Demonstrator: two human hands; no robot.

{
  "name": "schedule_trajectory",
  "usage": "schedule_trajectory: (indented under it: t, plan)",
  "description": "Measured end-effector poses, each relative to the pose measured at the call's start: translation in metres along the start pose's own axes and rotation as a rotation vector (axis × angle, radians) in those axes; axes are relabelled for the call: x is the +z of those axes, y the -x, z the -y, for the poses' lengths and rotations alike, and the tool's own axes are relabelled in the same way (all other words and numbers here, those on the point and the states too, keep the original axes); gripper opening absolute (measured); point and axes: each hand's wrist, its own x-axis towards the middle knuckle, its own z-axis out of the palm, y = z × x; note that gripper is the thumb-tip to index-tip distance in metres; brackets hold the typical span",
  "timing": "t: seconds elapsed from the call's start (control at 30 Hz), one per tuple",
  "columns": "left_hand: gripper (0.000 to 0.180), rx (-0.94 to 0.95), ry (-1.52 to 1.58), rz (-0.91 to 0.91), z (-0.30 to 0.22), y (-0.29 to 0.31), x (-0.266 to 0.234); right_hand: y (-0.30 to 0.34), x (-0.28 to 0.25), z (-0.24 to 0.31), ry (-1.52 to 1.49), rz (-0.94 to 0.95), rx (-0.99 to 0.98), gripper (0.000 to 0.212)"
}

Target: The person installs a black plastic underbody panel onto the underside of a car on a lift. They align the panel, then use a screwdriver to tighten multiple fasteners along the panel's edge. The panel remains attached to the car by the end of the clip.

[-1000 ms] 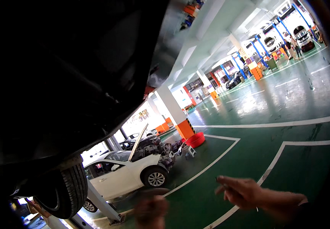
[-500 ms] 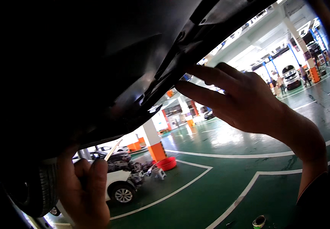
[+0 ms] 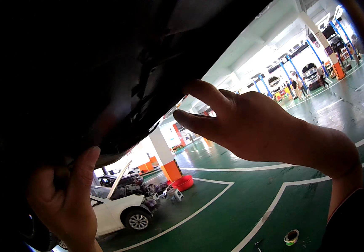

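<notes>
Beneath the dark car underside, which fills the upper left, the left hand and right hand have risen within the last second, bringing it within reach. The right thumb and finger stand apart at its edge; whether the left clamps anything cannot be told.

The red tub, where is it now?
In the head view, the red tub sits mid-picture on the green floor, beside the white-and-orange pillar and right of the white car.
</notes>
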Motion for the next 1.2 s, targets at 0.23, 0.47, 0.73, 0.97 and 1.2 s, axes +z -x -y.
schedule_trajectory:
  t: [0.23,0.47,0.73,0.97,1.2]
  plan:
    - [0.032,-0.102,0.019,-0.072,0.013,0.005,-0.017,-0.002,0.0,0.003,-0.044,-0.037,-0.005,0.043]
    - [0.034,-0.114,0.161,-0.078,0.015,0.007,-0.008,0.001,-0.002,-0.003,-0.045,-0.02,-0.003,0.044]
    - [0.028,-0.088,0.125,-0.059,0.018,0.007,-0.019,0.005,-0.001,-0.002,-0.051,-0.001,0.016,0.045]
    - [0.035,-0.108,0.097,-0.096,0.023,0.006,-0.013,0.005,0.001,-0.004,-0.075,-0.012,0.021,0.042]
    - [0.03,-0.075,-0.033,-0.191,0.044,0.007,-0.027,-0.004,0.005,0.007,-0.023,-0.149,0.028,0.034]
